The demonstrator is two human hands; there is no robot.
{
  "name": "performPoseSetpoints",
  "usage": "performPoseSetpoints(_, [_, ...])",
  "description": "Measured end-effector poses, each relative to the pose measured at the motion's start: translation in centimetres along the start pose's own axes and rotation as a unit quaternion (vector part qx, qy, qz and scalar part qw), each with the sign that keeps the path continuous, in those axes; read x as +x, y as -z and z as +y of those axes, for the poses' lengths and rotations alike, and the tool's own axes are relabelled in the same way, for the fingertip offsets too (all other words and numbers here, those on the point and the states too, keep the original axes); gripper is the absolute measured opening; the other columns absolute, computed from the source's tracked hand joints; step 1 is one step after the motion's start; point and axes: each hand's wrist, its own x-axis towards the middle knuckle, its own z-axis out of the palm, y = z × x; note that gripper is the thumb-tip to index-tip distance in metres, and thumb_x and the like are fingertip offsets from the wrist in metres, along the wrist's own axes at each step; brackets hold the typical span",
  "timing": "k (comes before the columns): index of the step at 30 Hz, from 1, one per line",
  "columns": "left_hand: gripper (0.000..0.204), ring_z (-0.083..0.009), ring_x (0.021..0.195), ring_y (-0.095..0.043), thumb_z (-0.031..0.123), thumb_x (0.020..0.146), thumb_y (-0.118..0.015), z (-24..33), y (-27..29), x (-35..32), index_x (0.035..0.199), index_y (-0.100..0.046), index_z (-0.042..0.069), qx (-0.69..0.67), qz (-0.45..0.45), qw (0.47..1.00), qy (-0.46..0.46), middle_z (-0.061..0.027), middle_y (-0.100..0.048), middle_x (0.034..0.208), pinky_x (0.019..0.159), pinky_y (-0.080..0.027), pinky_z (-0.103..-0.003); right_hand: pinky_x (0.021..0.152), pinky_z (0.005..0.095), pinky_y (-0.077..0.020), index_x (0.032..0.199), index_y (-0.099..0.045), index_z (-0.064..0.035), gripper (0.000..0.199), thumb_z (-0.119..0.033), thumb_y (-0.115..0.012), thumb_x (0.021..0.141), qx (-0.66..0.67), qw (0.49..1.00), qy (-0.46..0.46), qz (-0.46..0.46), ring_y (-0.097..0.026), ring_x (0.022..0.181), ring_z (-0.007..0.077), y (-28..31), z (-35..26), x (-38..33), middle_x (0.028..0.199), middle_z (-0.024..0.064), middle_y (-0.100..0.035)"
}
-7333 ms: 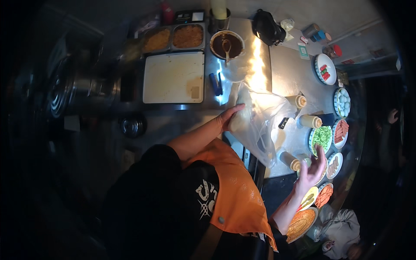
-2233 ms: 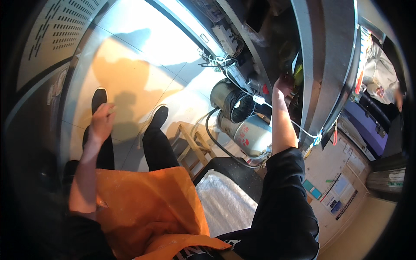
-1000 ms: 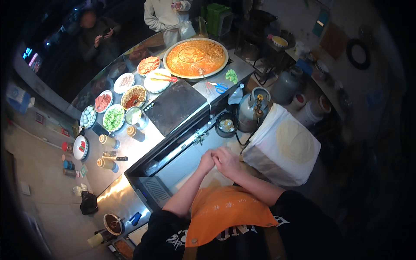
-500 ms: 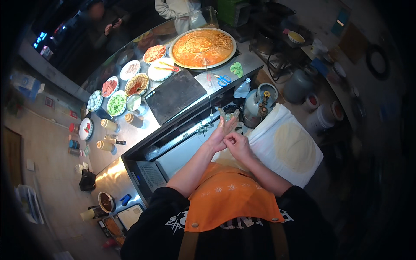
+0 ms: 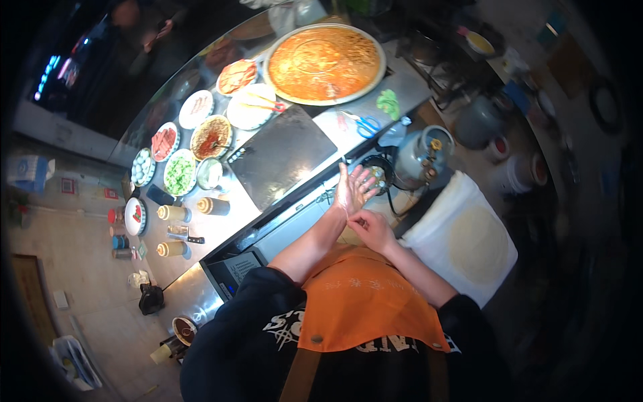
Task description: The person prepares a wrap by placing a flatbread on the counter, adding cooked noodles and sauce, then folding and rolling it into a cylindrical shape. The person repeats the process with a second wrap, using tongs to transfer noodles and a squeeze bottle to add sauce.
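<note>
My left hand [image 5: 355, 190] is raised palm up in front of the orange apron [image 5: 372, 301], its fingers spread and nothing in its grip. It appears to wear a thin clear plastic glove [image 5: 345, 211], whose edge shows faintly at the wrist. There my right hand [image 5: 372, 230] is closed in a pinch, apparently on the glove's cuff. Its fingertips partly hide what they hold. Beyond my hands lies a black flat griddle plate [image 5: 284, 157] on the steel counter.
A wide pan of red-orange food [image 5: 325, 63] stands at the back. Left of the griddle are bowls of chopped greens [image 5: 179, 173] and sausages [image 5: 164, 142], and squeeze bottles [image 5: 212, 206]. Blue scissors [image 5: 367, 127], a gas cylinder [image 5: 418, 161] and a white cloth with round dough sheet [image 5: 477, 234] are rightward.
The loose clear plastic at my left fingertips no longer stands out, and those fingers have spread. My right hand stays pinched by the left wrist. The whole view has shifted slightly.
</note>
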Motion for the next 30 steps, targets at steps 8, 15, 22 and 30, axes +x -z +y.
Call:
performPoseSetpoints(8, [0.076, -0.0348, 0.14, -0.054, 0.059, 0.11, -0.045, 13.8, 11.9, -4.0, 0.159, -0.038, 0.001, 0.061, 0.083, 0.986, -0.131, -0.0206, -0.052, 0.157, 0.116, -0.045, -0.051, 0.094, 0.0444, -0.0545, 0.126, -0.063, -0.0025, 0.04, -0.018, -0.076, 0.092, -0.178, 0.978, 0.108, 0.015, -0.068, 0.106, 0.0354, -10.1, 2.3, 26.9, 0.118, 0.0191, -0.069])
performPoseSetpoints(15, [0.06, -0.0288, 0.128, -0.063, 0.047, 0.111, -0.053, 17.5, 18.7, -13.9, 0.15, -0.05, 0.002, 0.063, 0.26, 0.95, -0.161, -0.0148, -0.063, 0.141, 0.106, -0.051, -0.044, 0.102, 0.05, -0.051, 0.149, -0.05, -0.0025, 0.056, -0.023, -0.061, 0.098, -0.507, 0.858, -0.011, -0.086, -0.062, 0.121, 0.0344, -25.9, 6.4, 49.5, 0.136, 0.0184, -0.059])
performPoseSetpoints(22, [0.045, -0.0268, 0.115, -0.068, 0.038, 0.111, -0.058, 18.5, 20.9, -14.3, 0.142, -0.058, 0.004, -0.059, 0.34, 0.917, -0.201, -0.012, -0.069, 0.13, 0.096, -0.055, -0.04, 0.098, 0.0535, -0.0561, 0.141, -0.054, -0.004, 0.051, -0.031, -0.061, 0.099, -0.428, 0.867, -0.026, -0.252, -0.073, 0.11, 0.0406, -20.7, 7.9, 54.1, 0.122, 0.0254, -0.073])
performPoseSetpoints(30, [0.047, -0.0271, 0.111, -0.07, 0.037, 0.108, -0.063, 19.9, 18.6, -10.1, 0.141, -0.059, 0.004, -0.054, 0.45, 0.863, -0.224, -0.0133, -0.069, 0.13, 0.094, -0.057, -0.041, 0.105, 0.0478, -0.0534, 0.13, -0.066, 0.0028, 0.062, -0.053, -0.056, 0.105, -0.349, 0.867, -0.34, -0.106, -0.067, 0.127, 0.0371, 1.5, 14.5, 64.8, 0.131, 0.023, -0.071])
